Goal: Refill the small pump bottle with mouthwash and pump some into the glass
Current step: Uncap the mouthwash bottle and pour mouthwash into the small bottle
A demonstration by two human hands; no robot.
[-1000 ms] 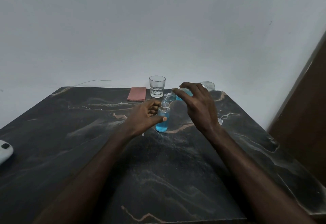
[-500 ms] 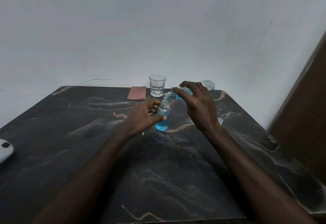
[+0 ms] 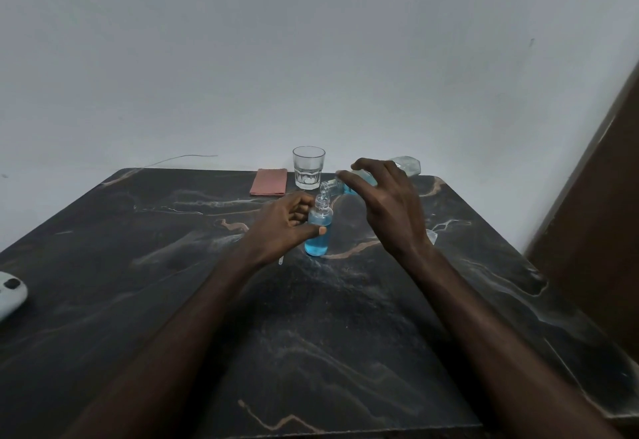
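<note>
The small clear bottle (image 3: 317, 235) stands upright on the dark marble table (image 3: 173, 265), uncapped and filled with blue mouthwash to near its shoulder. My left hand (image 3: 287, 227) grips it from the left. My right hand (image 3: 387, 207) holds the larger mouthwash bottle (image 3: 408, 164) tipped almost flat, with its open mouth (image 3: 326, 189) just above the small bottle's neck. An empty faceted glass (image 3: 308, 168) stands behind them near the table's far edge. A thin clear tube tip (image 3: 281, 260) shows below my left hand; the pump head is hidden.
A folded pink cloth (image 3: 269, 181) lies left of the glass. A white device (image 3: 10, 295) sits at the table's left edge. A small clear cap (image 3: 431, 235) lies right of my right wrist. A brown door (image 3: 594, 231) stands at the right.
The blue level in the small bottle has risen. Both hands and both bottles have held nearly the same position.
</note>
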